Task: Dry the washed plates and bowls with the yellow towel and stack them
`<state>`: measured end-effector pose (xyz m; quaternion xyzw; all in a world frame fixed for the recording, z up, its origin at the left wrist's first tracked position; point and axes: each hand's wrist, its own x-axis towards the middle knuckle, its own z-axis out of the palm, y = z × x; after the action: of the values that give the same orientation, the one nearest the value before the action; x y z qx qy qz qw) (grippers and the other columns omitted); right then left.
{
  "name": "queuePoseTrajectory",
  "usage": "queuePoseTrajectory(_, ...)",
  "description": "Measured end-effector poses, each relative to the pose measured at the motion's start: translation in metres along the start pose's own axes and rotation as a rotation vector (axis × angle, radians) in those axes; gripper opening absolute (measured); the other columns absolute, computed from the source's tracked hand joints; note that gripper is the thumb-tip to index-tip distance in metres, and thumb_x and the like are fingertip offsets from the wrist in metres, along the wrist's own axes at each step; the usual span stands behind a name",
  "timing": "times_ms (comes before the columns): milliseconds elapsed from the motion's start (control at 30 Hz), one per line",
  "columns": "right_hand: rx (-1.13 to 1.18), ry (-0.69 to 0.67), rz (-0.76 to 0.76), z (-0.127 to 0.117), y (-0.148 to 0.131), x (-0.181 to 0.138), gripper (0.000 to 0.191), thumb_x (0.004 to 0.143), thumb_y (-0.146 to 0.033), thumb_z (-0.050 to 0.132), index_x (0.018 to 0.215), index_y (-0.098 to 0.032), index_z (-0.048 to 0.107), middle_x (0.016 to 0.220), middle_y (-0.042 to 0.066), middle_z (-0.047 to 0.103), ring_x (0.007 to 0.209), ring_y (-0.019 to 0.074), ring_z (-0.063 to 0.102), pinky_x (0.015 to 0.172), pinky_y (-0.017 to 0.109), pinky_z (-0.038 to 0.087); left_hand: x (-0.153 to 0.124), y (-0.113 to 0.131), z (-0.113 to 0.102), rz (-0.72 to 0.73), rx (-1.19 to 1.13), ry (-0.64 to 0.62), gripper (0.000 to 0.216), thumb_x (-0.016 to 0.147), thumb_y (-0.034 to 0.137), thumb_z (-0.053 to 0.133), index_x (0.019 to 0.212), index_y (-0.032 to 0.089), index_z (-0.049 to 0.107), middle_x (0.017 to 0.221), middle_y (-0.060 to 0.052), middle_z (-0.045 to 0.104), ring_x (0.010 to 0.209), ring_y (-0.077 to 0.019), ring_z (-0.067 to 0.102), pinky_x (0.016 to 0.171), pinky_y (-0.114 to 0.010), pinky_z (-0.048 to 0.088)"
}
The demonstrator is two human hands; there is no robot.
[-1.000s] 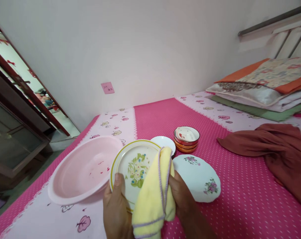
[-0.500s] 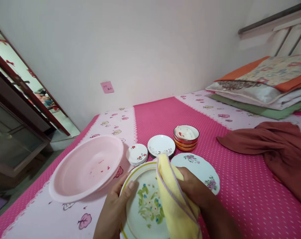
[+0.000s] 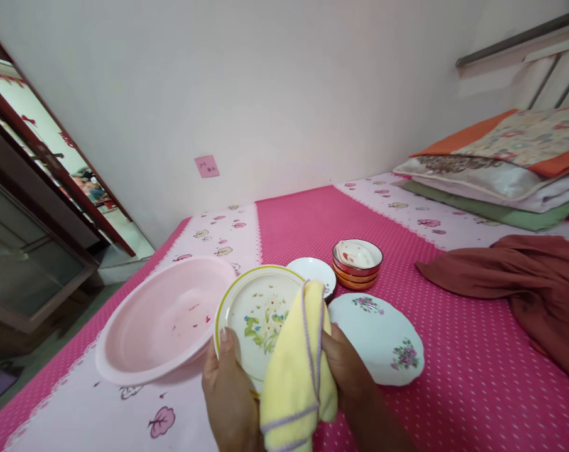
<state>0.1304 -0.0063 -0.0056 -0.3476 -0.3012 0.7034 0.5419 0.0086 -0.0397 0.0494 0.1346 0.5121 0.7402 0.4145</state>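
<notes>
A round plate (image 3: 254, 311) with a yellow-green rim and a flower print is held up, tilted, at the lower middle. My left hand (image 3: 230, 376) grips its lower left edge, thumb on the face. A yellow cloth (image 3: 296, 370) with purple edging drapes over the plate's right side. My right hand (image 3: 343, 361) is closed on the cloth at the plate's right edge; some of its fingers are hidden behind. Just right of it lies a white oval plate (image 3: 379, 336) with purple flowers. Behind the held plate, a smaller white plate (image 3: 315, 270) is partly covered.
A pink basin (image 3: 166, 326) stands on the left. Stacked bowls (image 3: 357, 263) sit behind the oval plate. A reddish-brown cloth (image 3: 515, 276) lies on the right, with folded bedding (image 3: 496, 169) behind it. Everything rests on a pink patterned sheet (image 3: 294, 223) against a white wall.
The held plate has risen and moved slightly left, and now hides the small stacked flowered dishes. The cloth and my right hand have shifted left along with it.
</notes>
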Motion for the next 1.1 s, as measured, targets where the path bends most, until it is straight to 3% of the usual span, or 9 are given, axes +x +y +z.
queuePoseTrajectory(100, 0.022, 0.031, 0.005, 0.003, -0.002, -0.001, 0.052, 0.074, -0.047, 0.081, 0.116, -0.017, 0.071, 0.096, 0.009, 0.081, 0.094, 0.0347, 0.076, 0.081, 0.04, 0.06, 0.001, -0.006, -0.002, 0.025, 0.084, -0.022, 0.052, 0.092, 0.05, 0.069, 0.14, 0.032, 0.063, 0.105, -0.005, 0.081, 0.089, -0.0265, 0.079, 0.074, -0.036, 0.064)
queuePoseTrajectory(300, -0.239, -0.023, -0.077, -0.029, -0.038, -0.008, 0.048, 0.077, -0.043, 0.078, 0.118, -0.018, 0.074, 0.101, 0.009, 0.081, 0.095, 0.036, 0.074, 0.075, 0.04, 0.058, 0.023, 0.002, -0.021, -0.043, 0.064, -0.219, 0.054, 0.08, 0.037, 0.083, 0.13, 0.019, 0.07, 0.117, -0.01, 0.079, 0.108, -0.0261, 0.075, 0.085, -0.03, 0.062)
queuePoseTrajectory(433, -0.348, -0.103, -0.044, -0.04, -0.046, -0.012, 0.041, 0.076, -0.044, 0.078, 0.108, -0.017, 0.077, 0.097, 0.009, 0.081, 0.091, 0.0348, 0.073, 0.074, 0.038, 0.058, 0.019, 0.01, -0.025, -0.17, 0.214, -0.418, 0.061, 0.076, 0.044, 0.088, 0.127, 0.013, 0.073, 0.108, -0.016, 0.081, 0.1, -0.0319, 0.077, 0.085, -0.039, 0.064)
queuePoseTrajectory(500, -0.336, -0.12, -0.044, -0.038, -0.045, -0.012, 0.041, 0.078, -0.044, 0.078, 0.109, -0.018, 0.077, 0.098, 0.008, 0.081, 0.091, 0.0341, 0.073, 0.077, 0.038, 0.058, 0.015, 0.01, -0.024, -0.194, 0.205, -0.445, 0.062, 0.076, 0.045, 0.087, 0.126, 0.012, 0.073, 0.098, -0.016, 0.082, 0.093, -0.0341, 0.079, 0.082, -0.043, 0.064)
queuePoseTrajectory(600, -0.285, -0.119, -0.073, -0.032, -0.04, -0.01, 0.043, 0.08, -0.045, 0.078, 0.113, -0.019, 0.075, 0.099, 0.007, 0.081, 0.093, 0.0336, 0.073, 0.08, 0.039, 0.058, 0.015, 0.006, -0.019, -0.159, 0.114, -0.352, 0.063, 0.074, 0.042, 0.089, 0.127, 0.012, 0.072, 0.092, -0.014, 0.082, 0.087, -0.0335, 0.08, 0.08, -0.043, 0.065)
queuePoseTrajectory(800, -0.101, -0.058, -0.033, -0.014, -0.023, -0.003, 0.051, 0.081, -0.056, 0.078, 0.113, -0.017, 0.074, 0.102, 0.01, 0.081, 0.095, 0.0358, 0.075, 0.084, 0.044, 0.059, 0.012, -0.003, -0.011, -0.053, -0.028, -0.144, 0.052, 0.087, 0.034, 0.079, 0.136, 0.021, 0.068, 0.102, -0.01, 0.083, 0.089, -0.0264, 0.08, 0.083, -0.037, 0.065)
queuePoseTrajectory(967, 0.022, 0.014, -0.015, -0.001, -0.011, -0.003, 0.051, 0.08, -0.061, 0.074, 0.112, -0.02, 0.073, 0.103, 0.011, 0.081, 0.096, 0.0367, 0.075, 0.082, 0.043, 0.06, 0.0, -0.011, -0.003, -0.038, -0.063, -0.104, 0.052, 0.089, 0.045, 0.076, 0.136, 0.025, 0.068, 0.109, -0.01, 0.082, 0.089, -0.027, 0.079, 0.075, -0.035, 0.065)
queuePoseTrajectory(1100, 0.017, 0.073, -0.012, 0.005, -0.006, -0.003, 0.052, 0.075, -0.055, 0.076, 0.112, -0.019, 0.072, 0.098, 0.009, 0.081, 0.096, 0.0354, 0.075, 0.078, 0.04, 0.061, -0.008, -0.014, 0.002, -0.032, 0.0, 0.017, 0.052, 0.091, 0.052, 0.071, 0.135, 0.025, 0.068, 0.107, -0.01, 0.082, 0.088, -0.0297, 0.079, 0.072, -0.038, 0.065)
